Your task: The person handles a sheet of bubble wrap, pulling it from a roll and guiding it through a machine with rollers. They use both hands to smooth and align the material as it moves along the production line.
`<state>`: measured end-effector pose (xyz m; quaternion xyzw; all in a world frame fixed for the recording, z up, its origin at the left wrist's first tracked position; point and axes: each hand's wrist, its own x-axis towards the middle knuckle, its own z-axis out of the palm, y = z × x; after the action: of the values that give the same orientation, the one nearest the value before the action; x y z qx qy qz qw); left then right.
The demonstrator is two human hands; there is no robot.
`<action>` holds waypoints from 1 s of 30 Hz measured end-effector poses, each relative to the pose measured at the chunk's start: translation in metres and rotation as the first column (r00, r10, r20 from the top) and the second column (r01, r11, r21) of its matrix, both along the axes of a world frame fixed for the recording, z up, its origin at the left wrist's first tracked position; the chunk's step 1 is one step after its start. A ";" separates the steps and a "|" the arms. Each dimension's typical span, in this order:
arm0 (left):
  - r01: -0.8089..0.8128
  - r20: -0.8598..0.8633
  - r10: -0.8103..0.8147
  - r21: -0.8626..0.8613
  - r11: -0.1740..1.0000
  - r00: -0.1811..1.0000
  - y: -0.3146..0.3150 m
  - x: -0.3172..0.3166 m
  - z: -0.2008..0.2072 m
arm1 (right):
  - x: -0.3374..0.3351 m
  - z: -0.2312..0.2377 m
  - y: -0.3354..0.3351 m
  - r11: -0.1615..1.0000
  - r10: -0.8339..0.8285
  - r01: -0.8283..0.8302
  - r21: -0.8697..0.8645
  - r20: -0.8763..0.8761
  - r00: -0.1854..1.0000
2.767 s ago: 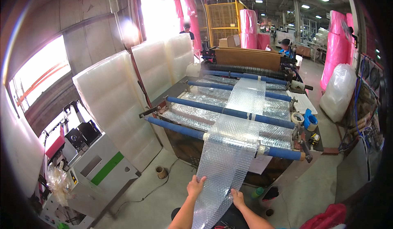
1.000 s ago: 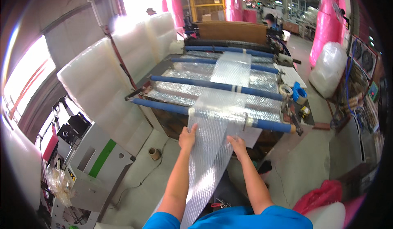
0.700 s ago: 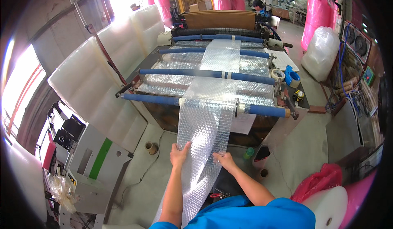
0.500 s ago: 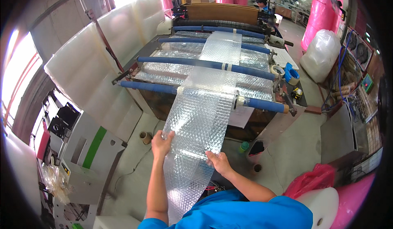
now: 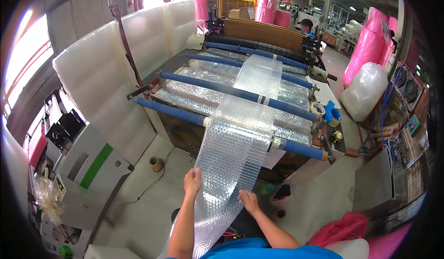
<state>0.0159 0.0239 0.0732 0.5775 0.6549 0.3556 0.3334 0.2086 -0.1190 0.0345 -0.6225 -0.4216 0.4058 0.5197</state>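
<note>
Blue at far left, the front roller (image 5: 169, 111) carries the clear bubble-wrap strip (image 5: 229, 155), which hangs over it. The left hand (image 5: 191, 182) has its grip closed on the left edge — the right hand (image 5: 249, 200) pinches the right. Guiding the strip seems the step; the next move calls for even tension.

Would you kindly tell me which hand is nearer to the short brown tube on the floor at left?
Left. The left hand, at the left edge of the bubble wrap, is right of the short brown tube; the right hand, at the opposite edge, is farther right.
</note>
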 end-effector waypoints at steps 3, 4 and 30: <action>-0.002 0.001 0.002 -0.039 0.999 1.000 0.009 0.022 0.003 | 0.007 -0.019 0.019 0.990 -0.129 0.124 -0.065 -0.077 0.989; -0.041 0.032 0.041 -0.004 0.999 0.999 0.006 0.028 0.005 | 0.006 -0.024 0.020 0.984 -0.153 0.138 -0.116 -0.130 0.980; -0.086 -0.014 0.086 0.035 0.996 0.996 0.002 0.018 0.006 | -0.003 -0.024 0.009 0.990 -0.140 0.132 -0.051 -0.205 0.969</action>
<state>0.0336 0.0255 0.0790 0.5571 0.6756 0.3763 0.3027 0.2054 -0.1104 0.0102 -0.6135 -0.3135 0.4399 0.5760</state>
